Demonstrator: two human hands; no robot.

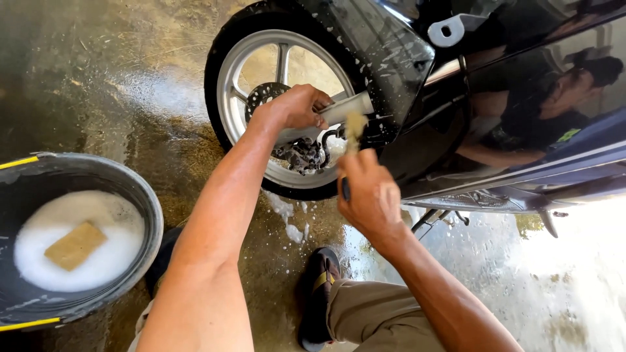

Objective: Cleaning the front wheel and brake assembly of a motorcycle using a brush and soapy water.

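The person crouched beside the front wheel (280, 104) of a dark motorcycle, both arms reaching in toward the hub. The left hand (297, 107) was closed around the pale fork leg (349, 107) just above the axle, fingers wrapped over it as a steadying grip. The right hand (368, 192) was curled shut on the dark handle of a small brush (354, 127), whose worn tan bristles pointed up and lay against the lower fork and the brake caliper (306, 155) — whether the bristles were actually touching the metal could not be told for certain. Suds clung to the caliper area, ran down the lower rim and lay in white clots on the wet concrete floor (130, 98) beneath the tyre, so that part of the wheel looked already soaped. Foam flecks also dotted the black mudguard (385, 52) above. The perforated brake disc (264, 94) and the upper silver spokes looked wet but mostly free of foam, and nothing showed of rinsing — by that reading the scrubbing was partway through, with the rest of the wheel and the rinse left. At the left stood a black bucket (147, 195) with yellow trim, well apart from the wheel, full of white lather with a tan sponge (75, 244) floating on it, untouched. A dark sandal (319, 293) was planted on the wet floor below the hands.
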